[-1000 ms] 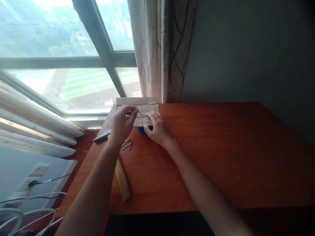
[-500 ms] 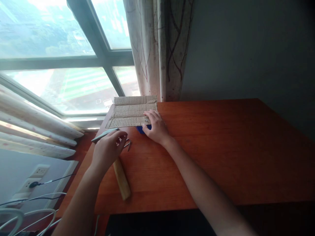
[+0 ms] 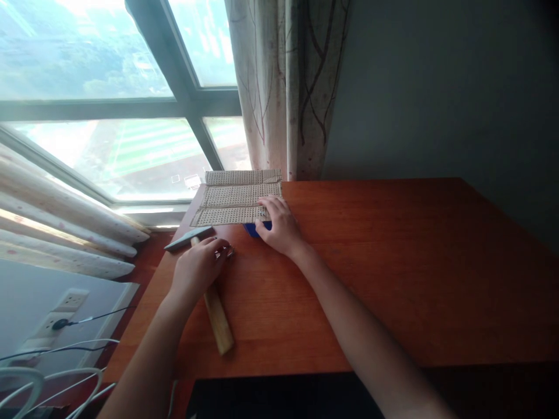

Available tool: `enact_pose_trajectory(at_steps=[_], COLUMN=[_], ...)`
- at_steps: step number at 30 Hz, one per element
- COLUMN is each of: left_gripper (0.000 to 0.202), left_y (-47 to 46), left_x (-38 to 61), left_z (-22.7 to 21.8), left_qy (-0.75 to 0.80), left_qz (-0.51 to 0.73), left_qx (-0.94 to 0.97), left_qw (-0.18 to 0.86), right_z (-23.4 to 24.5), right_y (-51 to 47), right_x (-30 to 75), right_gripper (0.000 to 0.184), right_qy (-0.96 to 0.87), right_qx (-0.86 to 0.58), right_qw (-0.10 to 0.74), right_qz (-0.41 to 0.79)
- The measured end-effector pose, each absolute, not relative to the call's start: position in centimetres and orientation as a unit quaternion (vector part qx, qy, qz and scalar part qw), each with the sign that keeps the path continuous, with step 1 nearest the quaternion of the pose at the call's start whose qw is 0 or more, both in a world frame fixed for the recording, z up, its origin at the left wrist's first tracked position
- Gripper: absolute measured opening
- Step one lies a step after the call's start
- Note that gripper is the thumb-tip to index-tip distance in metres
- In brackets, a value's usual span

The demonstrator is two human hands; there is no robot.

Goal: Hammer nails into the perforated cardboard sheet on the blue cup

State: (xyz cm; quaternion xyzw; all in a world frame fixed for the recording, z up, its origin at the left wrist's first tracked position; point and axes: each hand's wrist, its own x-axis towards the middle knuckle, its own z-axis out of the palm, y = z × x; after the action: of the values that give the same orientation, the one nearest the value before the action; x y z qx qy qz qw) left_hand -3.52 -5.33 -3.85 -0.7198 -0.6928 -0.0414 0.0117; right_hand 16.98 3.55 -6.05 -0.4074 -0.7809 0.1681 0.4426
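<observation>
My left hand [image 3: 197,272] rests on the orange-brown table [image 3: 393,273], lying across a hammer's wooden handle [image 3: 218,323]. Its fingers are curled together, and their tips pinch at a few loose nails [image 3: 227,251]. The hammer's metal head [image 3: 187,238] pokes out beyond the knuckles. My right hand [image 3: 279,227] lies flat with fingers stretched on the near right corner of a perforated cardboard sheet [image 3: 231,201] at the table's far left corner. A small blue object [image 3: 251,230] shows under that corner, beside the thumb.
A window [image 3: 109,116] and patterned curtains [image 3: 288,87] stand behind the table's far edge. A grey wall [image 3: 437,87] runs along the right. At the lower left are a wall socket [image 3: 65,302] with a plugged cable and white wires [image 3: 52,384].
My left hand left the cardboard sheet, where it held a thin nail, came back toward me and settled on the loose nails over the hammer handle. The right hand stayed on the sheet.
</observation>
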Motion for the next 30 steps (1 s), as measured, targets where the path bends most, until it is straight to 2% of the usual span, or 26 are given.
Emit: enact_pose_trajectory(at_steps=[30], left_gripper=[0.028], left_y=[-5.6], left_x=[-3.76], left_z=[-3.39], left_qy=[-0.692], left_qz=[-0.086], left_qx=[-0.716], left_qw=[0.037], right_z=[-5.99], right_y=[3.44], right_x=[17.0], right_gripper=[0.038], right_qy=[-0.779], right_qx=[-0.409], right_qw=[0.446], right_qz=[0.163])
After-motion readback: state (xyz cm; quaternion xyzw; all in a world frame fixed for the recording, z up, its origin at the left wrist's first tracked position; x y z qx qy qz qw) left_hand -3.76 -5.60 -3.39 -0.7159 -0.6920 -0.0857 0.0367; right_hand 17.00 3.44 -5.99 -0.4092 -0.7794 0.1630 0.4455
